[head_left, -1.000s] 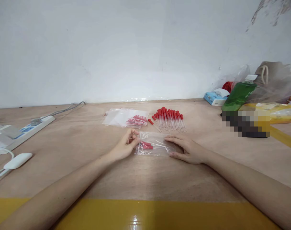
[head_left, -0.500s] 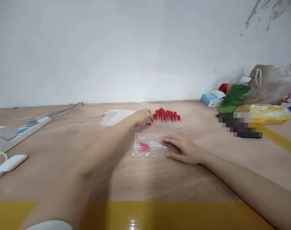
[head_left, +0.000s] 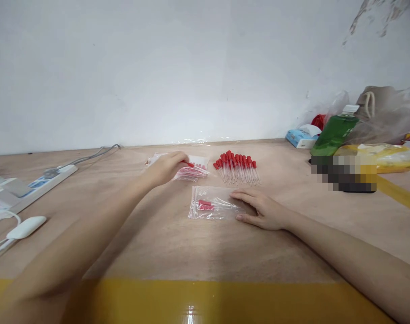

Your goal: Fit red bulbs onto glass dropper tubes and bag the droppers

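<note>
My left hand [head_left: 167, 167] is closed around the red bulb of a glass dropper [head_left: 190, 165], whose clear stem points right. Beneath and behind it lies a pile of clear bags [head_left: 198, 160], with more red-topped droppers showing there. Flat on the table in front, a zip bag [head_left: 221, 191] contains a few droppers with red bulbs [head_left: 205, 205]. My right hand [head_left: 264, 209] rests on this bag's right end, fingers stretched and thumb apart. Just beyond the bag, several loose droppers [head_left: 237, 165] lie fanned out, bulbs toward the wall.
At the left is a power strip [head_left: 48, 184] with plugs and a white charger [head_left: 26, 227]. To the right are a tissue pack [head_left: 301, 137], a green bottle [head_left: 335, 132], a yellow packet [head_left: 390, 157] and a dark blurred object [head_left: 358, 185]. Yellow tape [head_left: 151, 299] crosses the near table.
My left hand has moved left, from beside the fanned droppers to over the bag pile, and a dropper now shows in its fingers. My right hand stays on the zip bag.
</note>
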The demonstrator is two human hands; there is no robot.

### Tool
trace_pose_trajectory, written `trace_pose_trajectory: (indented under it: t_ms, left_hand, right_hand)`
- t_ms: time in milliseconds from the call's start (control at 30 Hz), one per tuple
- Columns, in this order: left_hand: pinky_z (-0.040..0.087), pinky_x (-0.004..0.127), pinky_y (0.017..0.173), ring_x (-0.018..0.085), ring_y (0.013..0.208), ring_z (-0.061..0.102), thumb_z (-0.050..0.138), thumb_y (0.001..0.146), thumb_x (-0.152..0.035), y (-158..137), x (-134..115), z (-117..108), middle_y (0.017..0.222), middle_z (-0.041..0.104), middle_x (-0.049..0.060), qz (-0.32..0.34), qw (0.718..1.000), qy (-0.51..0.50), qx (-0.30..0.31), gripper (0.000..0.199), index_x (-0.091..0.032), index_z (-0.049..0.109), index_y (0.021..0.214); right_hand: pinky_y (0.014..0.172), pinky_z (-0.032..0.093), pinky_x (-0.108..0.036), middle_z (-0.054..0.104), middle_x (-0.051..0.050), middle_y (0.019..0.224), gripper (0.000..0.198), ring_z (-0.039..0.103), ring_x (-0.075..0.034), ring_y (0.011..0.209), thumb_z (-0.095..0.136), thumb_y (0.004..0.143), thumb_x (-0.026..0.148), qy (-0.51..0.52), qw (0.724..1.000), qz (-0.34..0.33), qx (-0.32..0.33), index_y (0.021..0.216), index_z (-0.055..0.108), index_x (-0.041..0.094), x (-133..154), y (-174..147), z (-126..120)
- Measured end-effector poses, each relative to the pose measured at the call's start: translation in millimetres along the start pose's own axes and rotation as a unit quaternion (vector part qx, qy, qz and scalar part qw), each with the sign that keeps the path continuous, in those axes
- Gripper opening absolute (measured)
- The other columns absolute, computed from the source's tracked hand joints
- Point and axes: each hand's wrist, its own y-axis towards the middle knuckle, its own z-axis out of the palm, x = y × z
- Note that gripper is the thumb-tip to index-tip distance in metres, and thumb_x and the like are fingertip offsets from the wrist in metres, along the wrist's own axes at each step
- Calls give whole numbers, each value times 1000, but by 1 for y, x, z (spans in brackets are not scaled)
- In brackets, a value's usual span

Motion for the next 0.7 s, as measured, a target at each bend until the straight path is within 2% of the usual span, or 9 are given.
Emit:
trace_pose_trajectory:
  t_ms: [67, 133, 200, 267, 367, 567, 700]
  left_hand:
    - [40, 27, 74, 17, 79, 55, 45, 81, -32, -41, 9, -7, 87, 61, 3, -64, 994, -42, -77, 19, -21, 58, 90]
    - [43, 27, 70, 17, 74, 56, 49, 79, -35, -78, 19, -6, 82, 63, 4, -128, 982, -90, -109, 21, -20, 58, 90]
    - [44, 28, 69, 17, 74, 57, 50, 78, -36, -105, 26, 0, 83, 64, 4, -177, 970, -127, -108, 22, -20, 59, 91]
    - [45, 28, 72, 19, 78, 58, 50, 78, -36, -119, 29, 7, 86, 64, 4, -195, 966, -139, -97, 21, -22, 60, 90]
    - [45, 30, 74, 20, 82, 57, 52, 77, -35, -124, 28, 13, 88, 65, 3, -202, 966, -138, -90, 19, -24, 62, 89]
    - [46, 29, 73, 19, 80, 58, 54, 76, -34, -110, 18, 15, 88, 65, 3, -190, 969, -143, -72, 18, -25, 63, 88]
    - [47, 28, 70, 16, 77, 57, 60, 71, -33, -93, 5, 29, 85, 61, 4, -157, 963, -188, -111, 14, -22, 63, 79]
  right_hand:
    - [93, 38, -44, 48, -12, 123, 53, 45, -26, 112, 52, 79, 44, 2, 1000, -4, -6, 125, 43, 21, -1, 0, 1]
    - [94, 38, -44, 46, -12, 125, 53, 43, -26, 114, 53, 78, 44, 4, 1000, -5, -9, 125, 43, 21, -2, 0, 2]
    - [95, 37, -44, 45, -12, 126, 54, 42, -26, 115, 54, 78, 44, 4, 1000, 0, -9, 125, 43, 21, -2, 0, 2]
    - [95, 37, -43, 45, -12, 126, 54, 42, -26, 115, 54, 77, 44, 4, 1000, 3, -5, 125, 44, 21, -2, 0, 1]
    - [96, 37, -43, 46, -11, 125, 54, 42, -25, 115, 54, 78, 44, 2, 1000, 6, 3, 125, 44, 20, -1, 0, 0]
    - [94, 38, -44, 49, -11, 122, 53, 45, -25, 113, 54, 77, 44, 1, 1000, -1, -1, 124, 45, 21, -1, 0, 0]
    - [93, 38, -44, 49, -12, 122, 53, 45, -26, 112, 54, 78, 44, 0, 1000, -5, 1, 124, 44, 21, -2, 1, 0]
